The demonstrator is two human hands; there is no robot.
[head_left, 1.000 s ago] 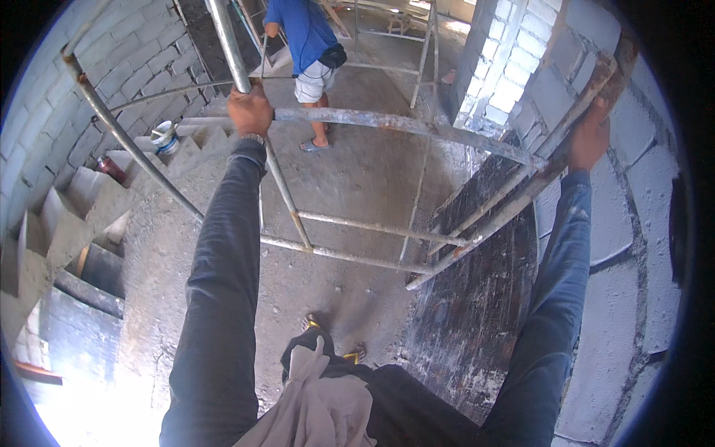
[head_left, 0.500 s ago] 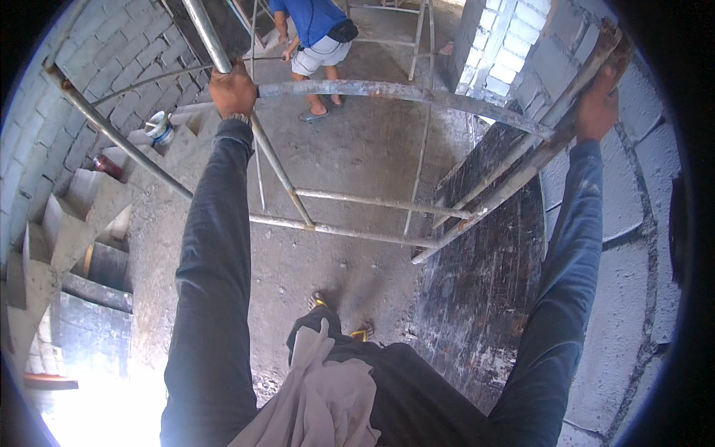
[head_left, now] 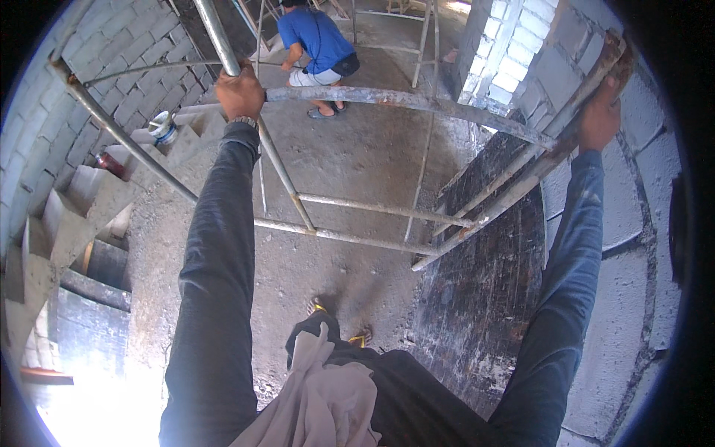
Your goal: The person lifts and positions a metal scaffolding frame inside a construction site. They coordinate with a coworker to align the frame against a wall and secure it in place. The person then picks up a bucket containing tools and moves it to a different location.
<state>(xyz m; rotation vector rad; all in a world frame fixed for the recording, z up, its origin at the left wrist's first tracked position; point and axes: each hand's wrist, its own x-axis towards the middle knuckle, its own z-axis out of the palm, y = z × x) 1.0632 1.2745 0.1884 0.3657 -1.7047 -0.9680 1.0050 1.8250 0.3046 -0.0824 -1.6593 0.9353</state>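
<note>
Both my arms reach forward to a worn metal scaffold frame [head_left: 387, 97] made of welded pipes. My left hand [head_left: 240, 94] is wrapped round its left upright pipe, beside the end of the curved crossbar. On the far right, my right hand [head_left: 600, 119] grips the rusty right-hand upright near its top, close to the block wall; its fingertips are partly hidden. Two lower rungs [head_left: 357, 232] join the uprights nearer to me. Beyond the frame, a person in a blue shirt [head_left: 319, 41] squats with a hand at another pipe of the scaffolding.
Rough block walls rise at left and at right [head_left: 611, 298]. Concrete steps [head_left: 97, 186] line the left side, with a white bucket [head_left: 161, 130] and a red container [head_left: 110, 164] on them. A dark scuffed board [head_left: 477, 298] leans along the right wall. More pipes [head_left: 119, 134] cross at left.
The person in blue has gone from bending to a deeper squat. My hands keep their hold; the frame shows slightly lower and farther right in the view.
</note>
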